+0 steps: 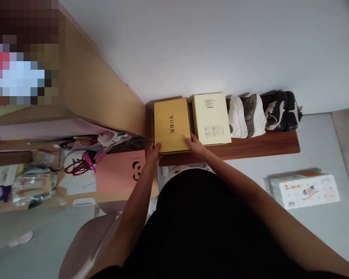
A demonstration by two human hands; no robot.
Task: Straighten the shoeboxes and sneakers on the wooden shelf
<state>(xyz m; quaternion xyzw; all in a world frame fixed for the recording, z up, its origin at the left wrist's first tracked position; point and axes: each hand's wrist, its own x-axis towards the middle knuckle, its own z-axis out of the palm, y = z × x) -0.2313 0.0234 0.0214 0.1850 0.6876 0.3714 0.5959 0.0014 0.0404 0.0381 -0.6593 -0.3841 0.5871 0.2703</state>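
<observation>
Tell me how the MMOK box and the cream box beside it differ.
Colour: the MMOK box is golden yellow; the cream box is much paler.
Print: the MMOK box shows one line of large dark letters, while the cream box has blocks of small print.
Handling: the left hand and right hand hold the MMOK box; neither grips the cream box.
Both are rectangular boxes.

The right hand (197, 146) seems partly hidden beside the yellow box (174, 124), and the chair (87, 242) is cut off below.
</observation>
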